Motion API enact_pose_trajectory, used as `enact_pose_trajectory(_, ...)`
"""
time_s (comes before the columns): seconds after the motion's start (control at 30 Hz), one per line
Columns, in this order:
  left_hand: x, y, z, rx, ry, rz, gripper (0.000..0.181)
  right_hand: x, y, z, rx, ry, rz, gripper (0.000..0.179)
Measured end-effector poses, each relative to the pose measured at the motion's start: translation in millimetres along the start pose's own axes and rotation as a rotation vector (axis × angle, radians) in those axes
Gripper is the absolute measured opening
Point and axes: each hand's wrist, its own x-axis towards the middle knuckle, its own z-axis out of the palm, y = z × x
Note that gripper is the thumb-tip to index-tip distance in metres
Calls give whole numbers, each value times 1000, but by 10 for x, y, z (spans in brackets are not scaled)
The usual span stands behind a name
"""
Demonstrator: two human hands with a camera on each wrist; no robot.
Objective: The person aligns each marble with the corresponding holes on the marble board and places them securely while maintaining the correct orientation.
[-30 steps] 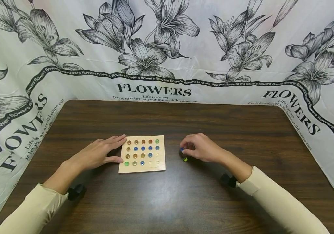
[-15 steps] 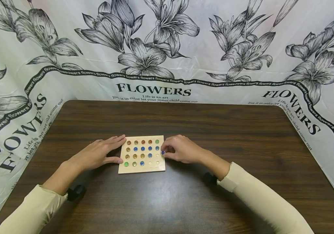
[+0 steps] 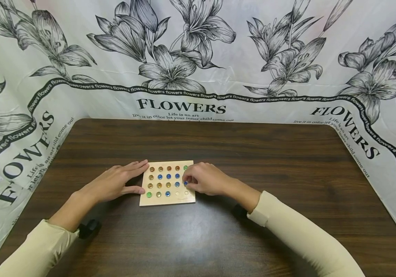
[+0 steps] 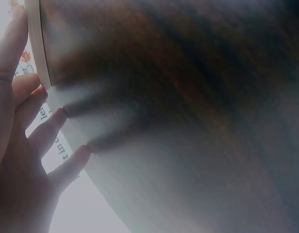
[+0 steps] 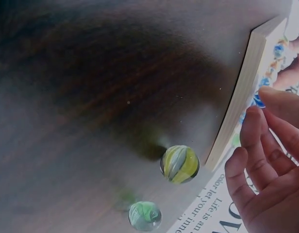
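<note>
A pale wooden board with rows of round hollows lies flat on the table, many hollows filled with brown, blue, green and orange glass marbles. Along its left edge rests my left hand, fingers extended, thumb low by the near corner. Over the right column my right hand pinches a blue marble between thumb and fingertips, right at the third-row hollow. Two bare hollows show in the near row at the right. In the right wrist view, a yellow-and-dark striped marble and a clear green marble lie on the tabletop.
The dark wood table spreads around the board on every side. A white cloth with printed flowers and lettering hangs behind and beside it. In the head view, the right hand and forearm hide the loose marbles.
My right hand has picked up the blue marble from the table and carried it left onto the board's right column. The left hand has stayed at the board's left edge.
</note>
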Motion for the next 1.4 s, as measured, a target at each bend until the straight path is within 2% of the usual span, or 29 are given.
enact_pose_trajectory(0.33,-9,-13,10,-6,-16,-18,81,14,7,3,-15,0,9,9)
enact_pose_trajectory(0.53,-1,-4,-15,-13,-26,-33,81,-68,55,-189,10,46,14,11)
enact_pose_trajectory(0.67,-3,-6,-31,-15,-24,-41,81,-177,173,-322,31,57,44,13)
enact_pose_trajectory(0.87,2,-1,-18,-5,-35,-39,83,-416,399,-424,122,24,119,17)
enact_pose_trajectory(1.1,10,12,-30,-8,-31,-54,82,-671,602,-415,198,2,127,19)
enact_pose_trajectory(1.4,12,7,0,-5,-35,-56,83,-866,707,-394,240,-64,127,27)
